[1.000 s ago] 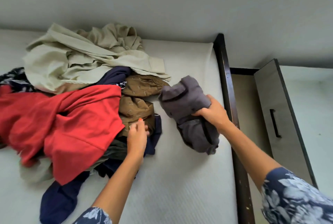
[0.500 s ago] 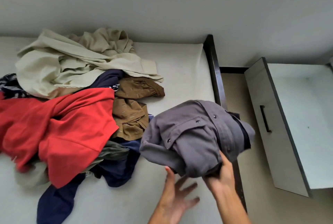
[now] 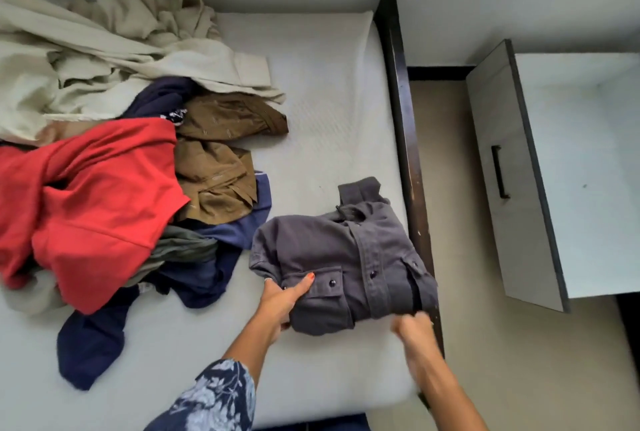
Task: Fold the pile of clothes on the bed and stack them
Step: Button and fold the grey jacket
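Grey shirt lies bunched on the bed by its right edge, apart from the clothes pile, probably for folding room. Left hand is clamped on its left edge; right hand blurred, grip state undeterminable.

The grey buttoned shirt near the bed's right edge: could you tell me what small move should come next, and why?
Probably spread the bunched grey buttoned shirt flat on the white mattress. The left hand grips its near-left edge, the blurred right hand sits at its near-right corner, and it lies crumpled.
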`<state>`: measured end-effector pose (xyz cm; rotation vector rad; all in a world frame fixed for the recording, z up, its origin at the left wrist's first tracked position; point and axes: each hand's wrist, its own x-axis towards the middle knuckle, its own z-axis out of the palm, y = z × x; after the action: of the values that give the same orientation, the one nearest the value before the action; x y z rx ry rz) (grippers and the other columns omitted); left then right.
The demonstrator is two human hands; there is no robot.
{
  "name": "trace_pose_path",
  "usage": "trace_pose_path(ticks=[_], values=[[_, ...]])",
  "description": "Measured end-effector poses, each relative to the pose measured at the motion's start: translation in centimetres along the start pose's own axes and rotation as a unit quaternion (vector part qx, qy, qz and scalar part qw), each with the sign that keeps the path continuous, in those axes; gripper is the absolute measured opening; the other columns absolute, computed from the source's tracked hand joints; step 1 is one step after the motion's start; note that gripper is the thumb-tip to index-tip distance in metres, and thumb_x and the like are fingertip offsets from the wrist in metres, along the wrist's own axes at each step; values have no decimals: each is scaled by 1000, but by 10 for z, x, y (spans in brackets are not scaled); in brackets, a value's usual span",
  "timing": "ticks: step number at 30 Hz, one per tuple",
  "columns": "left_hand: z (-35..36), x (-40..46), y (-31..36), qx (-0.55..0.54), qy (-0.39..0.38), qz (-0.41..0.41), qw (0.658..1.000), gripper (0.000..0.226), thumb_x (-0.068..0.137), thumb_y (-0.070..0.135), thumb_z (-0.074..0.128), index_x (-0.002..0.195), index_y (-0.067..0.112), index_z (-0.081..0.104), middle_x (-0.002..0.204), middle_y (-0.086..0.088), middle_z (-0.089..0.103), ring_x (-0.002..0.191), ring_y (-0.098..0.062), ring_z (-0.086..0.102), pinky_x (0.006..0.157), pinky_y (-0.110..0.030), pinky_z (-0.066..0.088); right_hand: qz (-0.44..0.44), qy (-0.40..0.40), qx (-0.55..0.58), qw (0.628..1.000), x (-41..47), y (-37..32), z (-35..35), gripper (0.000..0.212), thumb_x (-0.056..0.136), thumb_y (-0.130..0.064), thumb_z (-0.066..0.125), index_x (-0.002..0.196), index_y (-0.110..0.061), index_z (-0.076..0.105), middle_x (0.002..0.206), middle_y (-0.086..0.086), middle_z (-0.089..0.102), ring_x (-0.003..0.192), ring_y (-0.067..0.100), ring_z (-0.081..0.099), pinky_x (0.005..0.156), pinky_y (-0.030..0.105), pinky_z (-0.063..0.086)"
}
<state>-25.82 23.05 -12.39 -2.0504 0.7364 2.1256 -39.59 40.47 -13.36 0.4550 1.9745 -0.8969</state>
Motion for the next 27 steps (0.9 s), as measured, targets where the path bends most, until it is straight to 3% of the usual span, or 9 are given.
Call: trace_pose_path(ticks=[3, 5, 8, 10, 13, 17, 19, 24, 27], values=[[-2, 3, 0, 27, -10, -31, 999, 80, 74, 37, 80, 136, 17, 33, 133, 0, 50, 109, -24, 52, 88, -42, 47, -118, 66, -5, 991, 2, -22, -20, 54, 86, 6, 44, 138, -10, 42, 123, 4, 56, 113, 23, 53, 98, 39, 45], [-4, 7, 3, 59, -19, -28, 998, 90, 69, 40, 82, 140, 17, 31, 137, 0, 49, 116, -23, 51, 95, -44, 46, -181, 85, 8, 980, 10, -48, -24, 52, 96, -6, 43, 146, -15, 34, 140, 1, 45, 128, 17, 44, 110, 36, 35], [-3, 16, 6, 63, -68, -22, 995, 105, 59, 49, 86, 142, 19, 30, 133, 4, 51, 115, -19, 52, 96, -41, 46, -187, -93, -83, 974, 31, -91, -17, 62, 89, -59, 51, 140, -24, 44, 138, -11, 48, 125, 7, 46, 111, 31, 34], [3, 21, 9, 59, -82, -7, 995, 121, 42, 61, 86, 143, 21, 32, 132, 4, 54, 112, -18, 54, 92, -39, 48, -156, -192, -192, 949, 46, -110, -10, 81, 70, -72, 61, 138, -30, 44, 131, -15, 52, 119, 6, 52, 106, 28, 39], [17, 30, 16, 31, -64, 22, 997, 127, 31, 69, 84, 140, 20, 39, 129, 0, 58, 110, -21, 58, 95, -39, 49, -94, -260, -212, 937, 67, -125, -4, 93, 59, -69, 77, 137, -29, 46, 126, -13, 60, 110, 7, 60, 99, 27, 45], [30, 26, 33, 16, -64, 37, 997, 108, 40, 64, 83, 133, 21, 48, 117, -1, 65, 102, -22, 63, 85, -35, 53, -32, -311, -129, 941, 68, -145, -5, 63, 67, -49, 80, 121, -25, 60, 106, -8, 73, 97, 10, 69, 84, 25, 52], [31, 24, 44, 16, -64, 42, 997, 96, 45, 61, 85, 127, 22, 53, 110, -3, 69, 98, -24, 66, 85, -37, 55, -16, -318, -104, 942, 65, -150, -6, 69, 58, -51, 86, 117, -23, 64, 103, -4, 74, 96, 15, 70, 86, 29, 52], [41, 19, 115, 20, -76, 136, 988, 82, 44, 57, 87, 114, 22, 63, 103, 2, 73, 97, -19, 69, 94, -41, 52, -83, -282, -2, 956, 67, -194, 8, 82, 41, -49, 88, 112, -16, 65, 106, 4, 73, 97, 20, 70, 86, 33, 53], [56, 37, 194, 11, -78, 222, 972, 65, 58, 45, 86, 111, 15, 65, 104, -1, 73, 99, -18, 69, 100, -41, 48, -167, -286, 33, 943, 77, -267, 27, 71, 58, -43, 87, 118, -13, 64, 109, 3, 72, 103, 20, 68, 90, 32, 54]])
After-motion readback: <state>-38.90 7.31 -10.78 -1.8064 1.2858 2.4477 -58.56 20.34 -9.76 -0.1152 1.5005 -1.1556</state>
